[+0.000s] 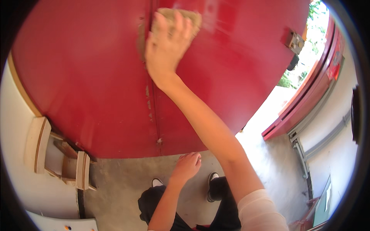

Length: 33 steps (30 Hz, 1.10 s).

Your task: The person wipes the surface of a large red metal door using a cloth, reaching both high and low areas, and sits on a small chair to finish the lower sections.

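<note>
My right hand [169, 47] presses a tan cloth or sponge [185, 21] against a red door [231, 75], near the upper middle of the view. The cloth lies just right of the vertical seam between two door panels; chipped paint shows along that seam. The fingers are spread over the cloth, and my right arm reaches up from the lower right. My left hand [188, 164] hangs low in front of my body, below the door's bottom edge, with its fingers loosely curled. Nothing shows in it.
A wooden stool or shelf piece [82, 170] stands by the white wall at the left. A metal lock [295, 42] sits on the door's right edge. Beyond it is an opening to bright daylight, with a red door leaf [306, 109] and grey pipes [329, 140] at the right.
</note>
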{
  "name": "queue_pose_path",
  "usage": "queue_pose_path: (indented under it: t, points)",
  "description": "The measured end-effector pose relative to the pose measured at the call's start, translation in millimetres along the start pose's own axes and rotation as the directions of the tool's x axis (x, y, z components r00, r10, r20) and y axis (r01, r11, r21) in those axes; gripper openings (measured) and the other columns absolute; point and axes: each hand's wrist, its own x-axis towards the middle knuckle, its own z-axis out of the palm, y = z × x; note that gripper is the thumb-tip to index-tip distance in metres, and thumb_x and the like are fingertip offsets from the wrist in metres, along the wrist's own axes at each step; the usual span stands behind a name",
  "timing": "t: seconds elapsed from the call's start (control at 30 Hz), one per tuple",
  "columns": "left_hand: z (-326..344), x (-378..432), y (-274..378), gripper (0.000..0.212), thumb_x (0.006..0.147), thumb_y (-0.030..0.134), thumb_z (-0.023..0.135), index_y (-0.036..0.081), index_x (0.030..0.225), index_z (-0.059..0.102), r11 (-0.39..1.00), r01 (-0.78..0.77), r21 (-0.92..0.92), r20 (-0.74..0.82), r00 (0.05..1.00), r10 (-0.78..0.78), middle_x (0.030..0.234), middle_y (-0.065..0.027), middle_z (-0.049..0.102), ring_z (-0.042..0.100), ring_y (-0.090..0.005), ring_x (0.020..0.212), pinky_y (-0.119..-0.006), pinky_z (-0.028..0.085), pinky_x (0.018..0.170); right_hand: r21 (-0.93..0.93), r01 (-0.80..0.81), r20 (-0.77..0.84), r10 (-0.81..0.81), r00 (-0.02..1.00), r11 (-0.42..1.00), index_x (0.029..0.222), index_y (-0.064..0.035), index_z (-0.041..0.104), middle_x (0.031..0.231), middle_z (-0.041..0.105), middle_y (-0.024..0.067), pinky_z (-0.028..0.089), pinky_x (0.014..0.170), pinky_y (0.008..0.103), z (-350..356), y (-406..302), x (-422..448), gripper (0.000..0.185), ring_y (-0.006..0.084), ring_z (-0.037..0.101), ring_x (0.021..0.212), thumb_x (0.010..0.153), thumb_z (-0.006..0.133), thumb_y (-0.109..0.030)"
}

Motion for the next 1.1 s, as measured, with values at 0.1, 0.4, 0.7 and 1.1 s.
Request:
queue_pose_path:
  t: [0.1,0.4,0.7,1.1]
  points:
    - [-3.8,-5.0,6.4,0.021,0.09,0.02,0.058,0.005,0.104,0.061,1.0,0.021,-0.021,0.031,0.999,-0.02,0.103,-0.0112,0.066,0.062,-0.0316,0.098,-0.041,0.048,0.086,0.114,0.251,-0.131,-0.236,0.963,0.961,0.112,-0.018,0.063,0.135,0.047,0.0111,0.038,0.099,0.055,11.2,-4.7,50.1,0.042,0.0361,0.041,0.128,0.072,0.068,-0.006]
    - [-11.8,3.1,5.7,0.024,0.089,0.022,0.061,0.005,0.107,0.061,0.999,0.042,-0.008,0.132,0.99,-0.041,0.107,-0.0111,0.066,0.062,-0.03,0.101,-0.039,0.047,0.089,0.367,0.787,0.065,-0.858,0.51,0.496,0.119,-0.0136,0.059,0.13,0.051,0.0114,0.038,0.106,0.0492,-46.0,125.8,89.4,0.042,0.0325,0.044,0.128,0.078,0.066,-0.014]
    - [-18.8,-4.6,11.9,0.026,0.09,0.022,0.059,0.005,0.11,0.06,1.0,0.014,-0.005,0.086,0.996,-0.013,0.107,-0.0113,0.066,0.061,-0.0303,0.102,-0.04,0.047,0.09,-0.08,0.406,0.242,-0.377,0.894,0.91,0.125,-0.0169,0.058,0.142,0.042,0.011,0.036,0.107,0.0512,-138.2,232.9,39.3,0.056,0.0407,0.034,0.133,0.072,0.071,-0.002]
    - [-78.9,17.3,-4.1,0.037,0.088,-0.003,0.049,0.002,0.123,0.057,0.954,-0.1,-0.284,-0.58,0.81,-0.088,0.122,-0.0115,0.061,0.058,-0.0216,0.114,-0.034,0.045,0.097,0.094,0.328,-0.046,-0.325,0.945,0.94,0.118,-0.0168,0.055,0.137,0.043,0.0112,0.032,0.101,0.0611,-10.8,37.0,51.8,0.049,0.0339,0.033,0.132,0.07,0.066,-0.011]
